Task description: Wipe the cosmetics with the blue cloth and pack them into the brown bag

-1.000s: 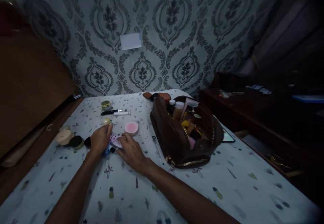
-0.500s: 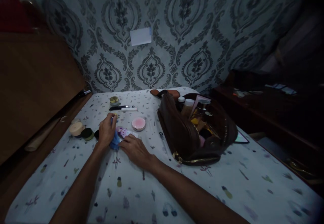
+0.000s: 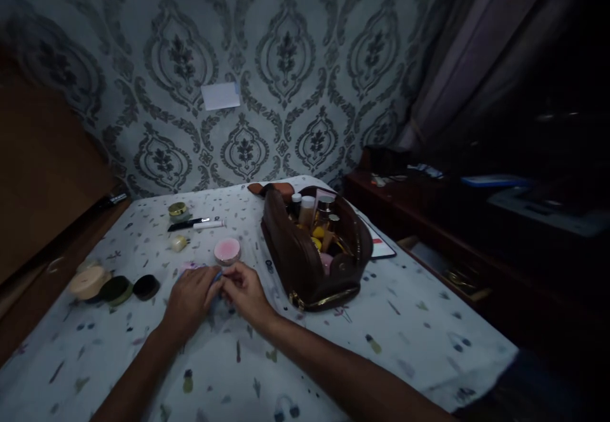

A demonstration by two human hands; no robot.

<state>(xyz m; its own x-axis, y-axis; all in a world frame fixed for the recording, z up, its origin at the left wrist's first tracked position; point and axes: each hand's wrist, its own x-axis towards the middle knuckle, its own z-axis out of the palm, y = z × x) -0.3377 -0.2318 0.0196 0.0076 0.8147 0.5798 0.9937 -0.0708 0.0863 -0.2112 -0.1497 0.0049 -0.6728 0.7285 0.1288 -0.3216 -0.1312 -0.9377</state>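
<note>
My left hand is closed over a small blue item, most of which the fingers hide. Pinched at the other side of that item is my right hand, its fingertips meeting the left ones. A purple patterned tube shows just behind my left hand. Behind the hands lies a round pink compact. A small pale yellow item sits further back to the left. Right of the hands stands an open brown bag holding several bottles and yellow items.
At the left are a beige round container, a dark green one and a black one. Behind lie a gold-lidded jar, a black pen and a white pen. A phone-like item lies behind the bag.
The view has turned right. My left hand has moved down beside the right one, uncovering the pale yellow item and black container. The blue item is now mostly hidden between both hands.
</note>
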